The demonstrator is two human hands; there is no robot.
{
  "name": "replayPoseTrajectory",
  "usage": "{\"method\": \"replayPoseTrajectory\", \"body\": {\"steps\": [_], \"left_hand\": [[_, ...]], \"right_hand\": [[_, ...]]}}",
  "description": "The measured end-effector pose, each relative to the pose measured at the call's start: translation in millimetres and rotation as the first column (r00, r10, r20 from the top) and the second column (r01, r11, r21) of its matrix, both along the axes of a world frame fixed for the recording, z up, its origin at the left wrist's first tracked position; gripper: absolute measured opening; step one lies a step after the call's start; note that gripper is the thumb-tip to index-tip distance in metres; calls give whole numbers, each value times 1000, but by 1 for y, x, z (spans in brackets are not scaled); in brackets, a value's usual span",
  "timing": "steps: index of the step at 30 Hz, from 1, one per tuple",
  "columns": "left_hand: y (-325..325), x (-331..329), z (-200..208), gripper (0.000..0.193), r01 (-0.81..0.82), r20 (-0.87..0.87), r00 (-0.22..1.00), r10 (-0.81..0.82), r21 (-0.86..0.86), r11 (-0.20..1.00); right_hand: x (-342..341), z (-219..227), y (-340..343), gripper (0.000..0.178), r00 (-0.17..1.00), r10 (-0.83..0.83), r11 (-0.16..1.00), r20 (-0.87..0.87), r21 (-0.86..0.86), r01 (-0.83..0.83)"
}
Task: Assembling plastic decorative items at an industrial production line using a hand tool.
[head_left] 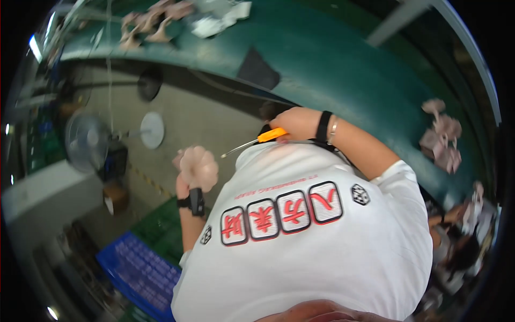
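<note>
My left hand [182, 186], with a black watch-like band at the wrist, is raised at the left and closed on a pale pink flower-shaped piece [199, 168]. The piece hides most of its fingers. My right hand [299, 123] is bent in front of my white shirt, beside the green table's near edge. Its fingers are closed round a screwdriver [272, 134] with an orange and black handle. The screwdriver's metal shaft slants down to the left, its tip pointing toward the pink piece but apart from it.
The green table [332, 70] curves across the top, with pink pieces [155, 24], white wrapping [217, 21] and a dark flat piece [258, 70] on it. More pink pieces [445, 137] lie at its right. Left are a fan [86, 140] and a blue bin [137, 273]; a co-worker [456, 249] sits right.
</note>
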State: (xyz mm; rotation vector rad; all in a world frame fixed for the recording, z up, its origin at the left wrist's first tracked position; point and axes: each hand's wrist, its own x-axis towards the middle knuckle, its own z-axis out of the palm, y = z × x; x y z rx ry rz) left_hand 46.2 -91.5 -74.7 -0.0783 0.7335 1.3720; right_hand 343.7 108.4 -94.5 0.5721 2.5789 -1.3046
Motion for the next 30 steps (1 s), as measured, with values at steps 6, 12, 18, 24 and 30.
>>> {"method": "replayPoseTrajectory", "body": {"steps": [6, 12, 18, 24, 30], "left_hand": [[83, -29, 11, 29, 143, -555, 791, -258, -243, 960], [233, 97, 26, 42, 804, -651, 393, -650, -99, 586], [347, 281, -21, 37, 928, -951, -275, -140, -225, -298], [381, 491, -56, 32, 761, -896, -441, -56, -340, -553], [422, 631, -108, 32, 641, -775, -604, -185, -335, -690]], "right_hand": [[74, -12, -20, 30, 841, -437, 896, -318, -70, 439], [173, -32, -95, 25, 29, -956, 177, -291, -496, 850], [196, -34, -192, 21, -451, -892, -364, -10, -575, 733], [162, -77, -258, 22, -608, -762, -491, -224, -412, 768], [149, -69, -276, 22, -813, -570, -702, 121, -586, 405]]}}
